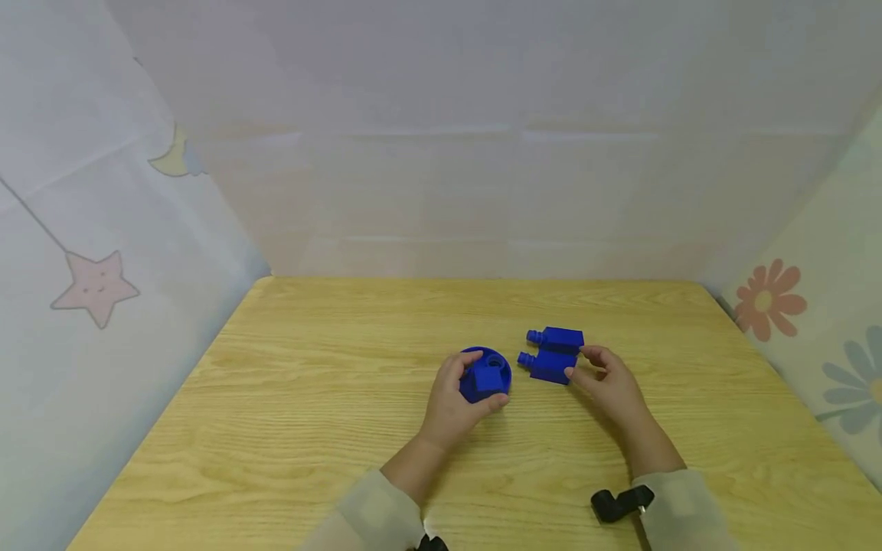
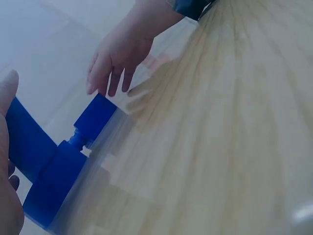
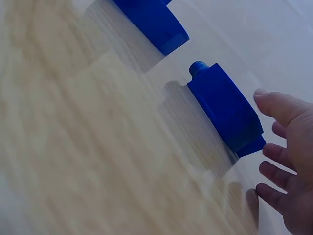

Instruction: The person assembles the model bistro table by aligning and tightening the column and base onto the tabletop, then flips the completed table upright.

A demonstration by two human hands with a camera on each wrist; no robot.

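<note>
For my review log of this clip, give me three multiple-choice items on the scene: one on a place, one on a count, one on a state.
1. Where does the blue round part lie relative to the blue rectangular blocks?
A. To their left
B. To their right
C. On top of them

2. How many rectangular blocks with a round peg lie by the right hand?
A. One
B. Two
C. Four

3. What is the left hand doing?
A. Lying flat on the wooden table
B. Gripping the round part
C. Raised off the table, holding nothing

Answers: 1 A, the head view shows it left of the blocks. 2 B, two lie side by side. 3 B, fingers and thumb curl around it.
</note>
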